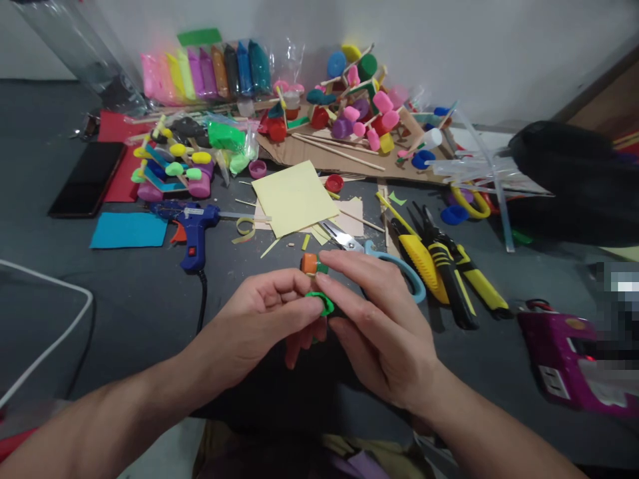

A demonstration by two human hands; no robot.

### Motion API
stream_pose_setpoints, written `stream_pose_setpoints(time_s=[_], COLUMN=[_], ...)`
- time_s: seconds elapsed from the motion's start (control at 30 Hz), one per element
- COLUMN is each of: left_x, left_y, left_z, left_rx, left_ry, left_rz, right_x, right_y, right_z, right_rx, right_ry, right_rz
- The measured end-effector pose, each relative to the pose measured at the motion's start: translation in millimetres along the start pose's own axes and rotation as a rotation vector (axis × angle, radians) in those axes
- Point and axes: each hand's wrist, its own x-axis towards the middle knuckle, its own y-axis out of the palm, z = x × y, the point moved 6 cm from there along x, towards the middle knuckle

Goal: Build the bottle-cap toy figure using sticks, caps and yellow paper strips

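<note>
Between the thumb and fingers of my left hand [264, 309] is a small bright green piece of modelling clay [327, 304], thin and curled at its edge. My right hand [387, 326] is beside it, fingers stretched out and their tips close to the clay; whether they touch it I cannot tell. Just beyond the fingertips are an orange bottle cap [309, 263] and a green cap [322, 266], partly covered by the right fingers. Light blue-handled scissors [412, 276] lie behind my right hand.
A blue glue gun [194, 233] lies left, its cord running toward me. Yellow sticky notes [294, 199] are ahead. Right of centre lie a yellow cutter [424, 266] and pliers [452, 279]. Colourful stick-and-cap models [359, 113] stand on cardboard behind; a purple power box [564, 359] sits right.
</note>
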Motion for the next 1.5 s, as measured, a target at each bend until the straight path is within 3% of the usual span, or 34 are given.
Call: stream_pose_setpoints(time_s=[0.8, 1.1, 1.5], left_x=[0, 0, -7], left_y=[-2.9, -4.3, -1.1], left_z=[-4, -3, -18], left_rx=[0.042, 0.061, 0.320], left_ry=[0.063, 0.062, 0.112], left_rz=[-0.102, -0.113, -0.127], right_x=[-6, -5, -5], right_y=[22, 19, 7], right_z=[4, 2, -8], right_rx=[0.017, 0.033, 0.249], right_ry=[0.001, 0.002, 0.186], right_rz=[0.056, 0.072, 0.012])
